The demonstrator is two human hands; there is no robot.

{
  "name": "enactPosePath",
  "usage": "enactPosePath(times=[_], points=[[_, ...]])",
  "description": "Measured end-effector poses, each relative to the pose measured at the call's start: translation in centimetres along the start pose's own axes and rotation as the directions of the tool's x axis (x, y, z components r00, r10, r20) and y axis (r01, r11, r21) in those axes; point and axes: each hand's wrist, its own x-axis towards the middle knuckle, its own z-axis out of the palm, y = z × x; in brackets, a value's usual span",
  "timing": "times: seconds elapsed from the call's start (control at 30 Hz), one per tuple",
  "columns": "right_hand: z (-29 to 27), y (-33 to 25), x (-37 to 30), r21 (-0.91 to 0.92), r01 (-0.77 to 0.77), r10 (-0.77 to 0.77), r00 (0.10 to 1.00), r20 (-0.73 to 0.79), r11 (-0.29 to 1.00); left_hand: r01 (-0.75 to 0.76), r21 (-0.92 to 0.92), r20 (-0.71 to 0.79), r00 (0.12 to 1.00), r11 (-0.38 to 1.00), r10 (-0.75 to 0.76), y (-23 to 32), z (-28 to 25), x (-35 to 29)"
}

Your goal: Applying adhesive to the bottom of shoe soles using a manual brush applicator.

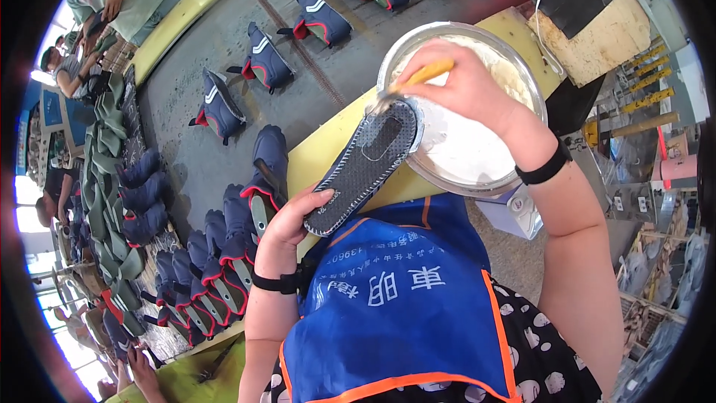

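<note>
My left hand (pixel 289 218) grips one end of a shoe upper (pixel 365 153), its black, textured underside turned up and pale stitching round the edge. In my right hand (pixel 466 86) is a brush with a yellow handle (pixel 429 72). The brush's bristles touch the far end of that underside, where a whitish wet film shows along the edge. Just beyond and to the right stands a round metal bowl (pixel 455 27) with thick white paste (pixel 462 153) in it. The shoe's far end overlaps the bowl's near left rim.
A grey conveyor belt (pixel 186 52) with yellow edges (pixel 335 133) carries spaced navy shoe uppers (pixel 272 63) with red trim. More uppers (pixel 216 276) line up at my left, near green soles (pixel 101 194). People work at far left. A stained board (pixel 597 37) stands behind the bowl.
</note>
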Motion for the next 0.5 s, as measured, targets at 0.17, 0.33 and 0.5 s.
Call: enactPosePath(times=[0.17, 0.33, 0.5], points=[[-2.4, -1.1, -1.4, -0.361, -0.164, 0.093, 0.974, -0.207, 0.918, -0.057, 0.107, 0.025, 0.998, 0.993, 0.055, 0.1, 1.1, -0.8], [-0.4, -3.0, -2.7, -0.058, 0.079, -0.09, 0.97, -0.228, 0.995, -0.04, 0.186, -0.023, 0.999, 0.982, 0.045, 0.4, 2.4, -1.6], [0.8, -3.5, -3.3, -0.157, -0.033, 0.002, 0.981, -0.195, 0.987, -0.091, 0.297, -0.038, 0.994, 0.95, 0.107, 0.0, 3.5, -2.2]])
